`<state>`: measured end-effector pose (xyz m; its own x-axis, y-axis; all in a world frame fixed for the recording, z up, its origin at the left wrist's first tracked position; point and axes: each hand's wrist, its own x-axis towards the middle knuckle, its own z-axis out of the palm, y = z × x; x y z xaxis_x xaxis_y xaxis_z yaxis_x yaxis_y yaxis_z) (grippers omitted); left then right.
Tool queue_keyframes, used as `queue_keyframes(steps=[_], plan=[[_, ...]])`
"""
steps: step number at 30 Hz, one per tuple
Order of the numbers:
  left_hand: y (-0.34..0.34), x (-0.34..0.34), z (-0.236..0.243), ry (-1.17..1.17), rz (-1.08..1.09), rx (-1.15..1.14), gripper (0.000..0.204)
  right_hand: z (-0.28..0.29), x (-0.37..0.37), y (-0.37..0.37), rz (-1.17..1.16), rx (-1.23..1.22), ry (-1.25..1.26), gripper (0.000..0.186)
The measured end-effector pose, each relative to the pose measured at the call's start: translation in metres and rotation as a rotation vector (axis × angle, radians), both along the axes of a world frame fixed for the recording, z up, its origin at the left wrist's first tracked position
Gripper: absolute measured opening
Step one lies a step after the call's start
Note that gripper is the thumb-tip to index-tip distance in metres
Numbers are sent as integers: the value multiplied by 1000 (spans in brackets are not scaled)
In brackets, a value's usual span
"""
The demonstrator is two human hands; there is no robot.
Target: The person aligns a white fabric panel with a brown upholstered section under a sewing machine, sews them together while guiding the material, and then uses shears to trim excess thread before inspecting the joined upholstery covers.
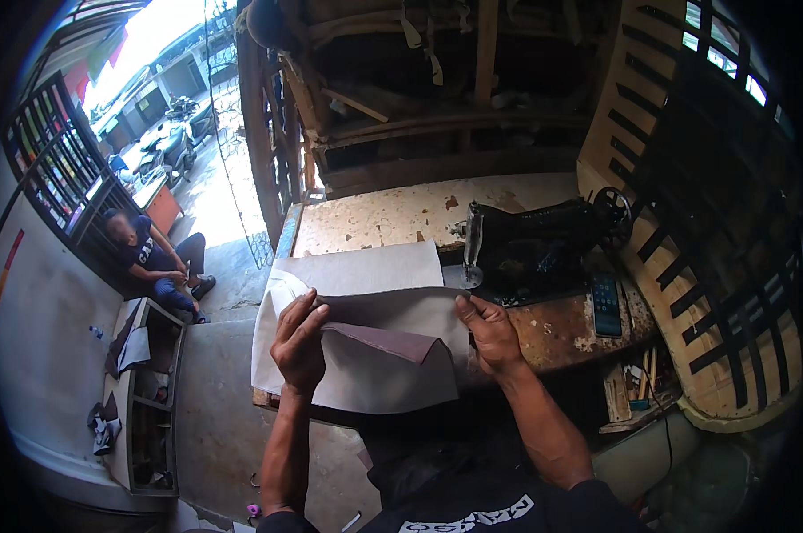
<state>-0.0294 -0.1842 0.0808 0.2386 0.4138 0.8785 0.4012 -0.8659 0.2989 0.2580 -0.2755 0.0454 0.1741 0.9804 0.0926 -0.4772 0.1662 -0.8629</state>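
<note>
Between my two hands a piece of light grey fabric (375, 377) is stretched, its upper edge folded to show a darker purple-brown side. My left hand (299, 342) pinches the edge at the left, and my right hand (492, 336) grips it at the right, thumb on top. Another pale fabric piece (366, 266) lies flat beneath on the wooden table (366, 218). Just beyond my right hand stands a black sewing machine (535, 244), its silver needle end close to the fabric and its handwheel (613, 218) at the right.
A phone (606, 306) lies on the table right of my right hand. Below it, an open drawer (628, 400) holds small tools. A slatted wooden frame (668, 204) leans at the right. At the left are a low cabinet (135, 400) and a seated person (157, 262) near the doorway.
</note>
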Motion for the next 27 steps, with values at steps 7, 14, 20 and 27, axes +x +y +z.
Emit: queue_keyframes(steps=[7, 14, 20, 27], plan=[[-122, -34, 61, 472, -501, -959, 15, -6, 10, 32, -213, -64, -289, 19], [-212, 31, -76, 580, -600, -1413, 29, 48, 27, 0, -142, -13, -321, 19], [-148, 50, 0, 269, -807, -1024, 25, 89, 105, -119, -290, 52, -778, 21], [-1, 111, -70, 439, -48, -397, 28, 112, 188, -260, -757, 277, -817, 11]])
